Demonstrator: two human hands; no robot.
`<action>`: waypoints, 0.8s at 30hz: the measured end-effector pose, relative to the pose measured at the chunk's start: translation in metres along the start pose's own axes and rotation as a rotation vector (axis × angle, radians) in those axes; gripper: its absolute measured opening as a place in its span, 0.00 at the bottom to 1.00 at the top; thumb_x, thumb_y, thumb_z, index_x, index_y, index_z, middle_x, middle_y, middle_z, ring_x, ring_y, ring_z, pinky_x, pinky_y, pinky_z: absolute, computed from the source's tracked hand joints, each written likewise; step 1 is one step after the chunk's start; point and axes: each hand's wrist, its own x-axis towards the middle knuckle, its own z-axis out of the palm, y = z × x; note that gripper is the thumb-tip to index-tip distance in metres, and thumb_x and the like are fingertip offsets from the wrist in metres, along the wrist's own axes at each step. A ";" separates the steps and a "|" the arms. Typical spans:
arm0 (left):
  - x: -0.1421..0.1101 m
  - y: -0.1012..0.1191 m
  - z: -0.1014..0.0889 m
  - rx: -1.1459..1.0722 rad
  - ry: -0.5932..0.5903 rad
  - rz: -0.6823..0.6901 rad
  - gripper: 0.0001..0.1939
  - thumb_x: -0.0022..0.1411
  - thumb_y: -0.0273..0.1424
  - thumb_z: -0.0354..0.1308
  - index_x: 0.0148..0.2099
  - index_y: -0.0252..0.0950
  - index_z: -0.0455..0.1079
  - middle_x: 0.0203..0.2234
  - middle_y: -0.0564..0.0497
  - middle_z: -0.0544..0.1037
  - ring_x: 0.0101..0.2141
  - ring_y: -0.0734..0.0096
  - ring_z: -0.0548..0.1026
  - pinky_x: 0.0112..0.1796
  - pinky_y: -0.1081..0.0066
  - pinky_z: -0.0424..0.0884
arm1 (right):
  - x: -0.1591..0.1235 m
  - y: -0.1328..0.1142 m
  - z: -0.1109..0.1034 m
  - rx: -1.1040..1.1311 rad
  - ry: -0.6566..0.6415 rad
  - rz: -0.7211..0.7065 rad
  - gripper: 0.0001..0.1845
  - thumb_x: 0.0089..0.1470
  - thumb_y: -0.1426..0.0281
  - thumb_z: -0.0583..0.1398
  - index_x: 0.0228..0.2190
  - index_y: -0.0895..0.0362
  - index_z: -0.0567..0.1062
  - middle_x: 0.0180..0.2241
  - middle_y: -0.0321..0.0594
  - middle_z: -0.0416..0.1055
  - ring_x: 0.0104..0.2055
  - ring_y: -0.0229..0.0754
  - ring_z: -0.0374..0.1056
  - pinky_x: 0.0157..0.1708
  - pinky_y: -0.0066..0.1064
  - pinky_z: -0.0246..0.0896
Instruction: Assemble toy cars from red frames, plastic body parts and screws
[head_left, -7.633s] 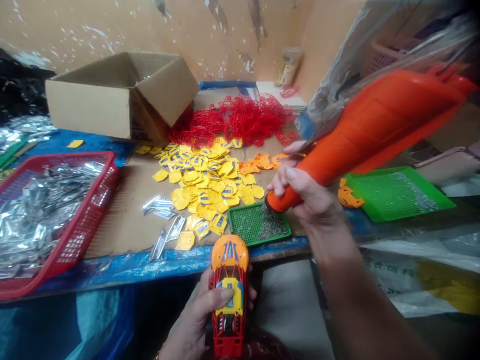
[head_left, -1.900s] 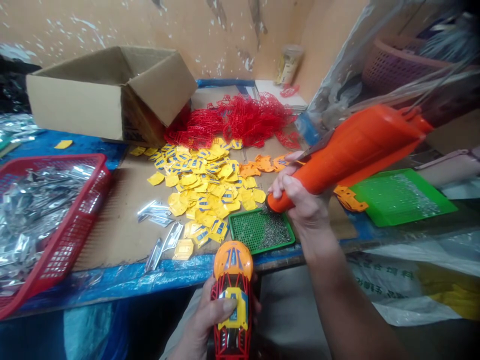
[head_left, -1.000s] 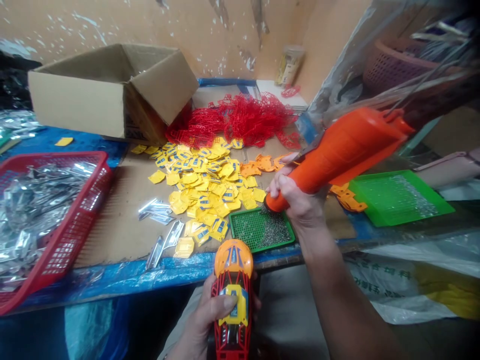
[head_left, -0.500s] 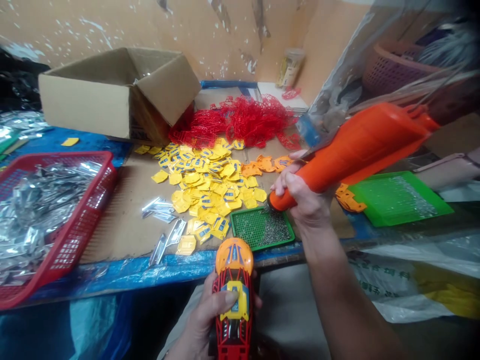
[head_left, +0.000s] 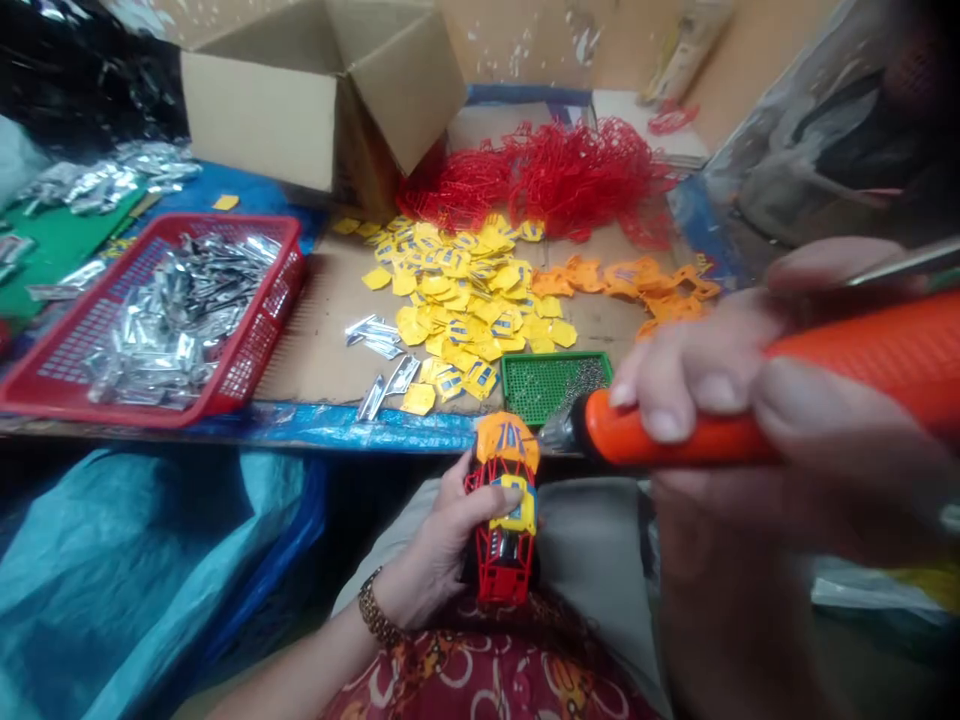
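Note:
My left hand (head_left: 457, 525) is closed around a toy car (head_left: 506, 560) with a red cage frame, an orange hood and a yellow roof panel; the thumb presses on the yellow panel. My right hand (head_left: 720, 390), blurred, grips an orange electric screwdriver (head_left: 690, 430). Its tip points left and lies beside the car's orange hood; I cannot tell whether they touch. Just beyond the car, a green tray (head_left: 551, 385) of small screws rests on the table edge. Many yellow panels (head_left: 465, 290) with blue stickers are heaped behind it.
A red basket (head_left: 289, 275) of silvery parts stands at left, an open cardboard box (head_left: 259, 125) behind. Red frames (head_left: 555, 180) are piled at the back, orange hoods (head_left: 622, 280) to their front right. A few silvery pieces (head_left: 375, 335) lie near the basket. Blue sheeting (head_left: 97, 570) hangs at lower left.
My right hand has brought the screwdriver from the screw tray down and nearer, its tip now beside the car's hood. The view has shifted, and the left hand still holds the car.

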 end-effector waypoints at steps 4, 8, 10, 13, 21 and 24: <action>-0.003 -0.002 0.007 0.039 -0.043 0.030 0.28 0.52 0.29 0.68 0.55 0.36 0.67 0.34 0.50 0.79 0.29 0.67 0.77 0.34 0.68 0.73 | -0.012 0.006 -0.002 0.109 -0.054 0.004 0.17 0.42 0.78 0.61 0.33 0.45 0.73 0.17 0.25 0.61 0.15 0.32 0.59 0.18 0.33 0.63; -0.003 -0.003 0.012 0.045 -0.058 0.044 0.28 0.51 0.28 0.68 0.55 0.35 0.69 0.36 0.49 0.79 0.28 0.70 0.76 0.36 0.68 0.73 | -0.018 0.012 -0.010 0.056 -0.092 -0.017 0.14 0.51 0.75 0.61 0.38 0.44 0.72 0.20 0.27 0.64 0.18 0.34 0.63 0.23 0.34 0.68; -0.003 -0.004 0.014 0.043 -0.038 0.034 0.29 0.50 0.28 0.69 0.55 0.35 0.69 0.37 0.48 0.79 0.29 0.69 0.76 0.36 0.68 0.73 | -0.020 0.014 -0.012 0.036 -0.083 -0.035 0.12 0.52 0.73 0.61 0.38 0.46 0.72 0.19 0.27 0.63 0.18 0.34 0.62 0.22 0.34 0.68; -0.004 -0.003 0.016 0.037 -0.036 0.020 0.29 0.49 0.28 0.70 0.54 0.34 0.69 0.37 0.47 0.79 0.30 0.68 0.76 0.34 0.69 0.73 | -0.020 0.015 -0.013 0.060 -0.097 -0.023 0.11 0.53 0.73 0.61 0.38 0.47 0.70 0.20 0.25 0.63 0.18 0.34 0.63 0.23 0.34 0.68; -0.003 -0.004 0.013 0.063 -0.095 0.047 0.27 0.52 0.27 0.68 0.55 0.34 0.68 0.35 0.49 0.76 0.29 0.71 0.74 0.32 0.72 0.73 | -0.020 0.020 -0.009 0.112 -0.105 0.007 0.14 0.51 0.75 0.62 0.39 0.50 0.68 0.22 0.26 0.64 0.19 0.35 0.63 0.21 0.33 0.67; -0.001 -0.005 0.011 0.061 -0.105 0.064 0.25 0.52 0.27 0.68 0.53 0.35 0.69 0.32 0.51 0.76 0.27 0.73 0.73 0.31 0.73 0.72 | -0.021 0.024 -0.008 0.140 -0.131 -0.010 0.13 0.53 0.73 0.62 0.39 0.50 0.68 0.22 0.26 0.64 0.19 0.34 0.63 0.23 0.32 0.67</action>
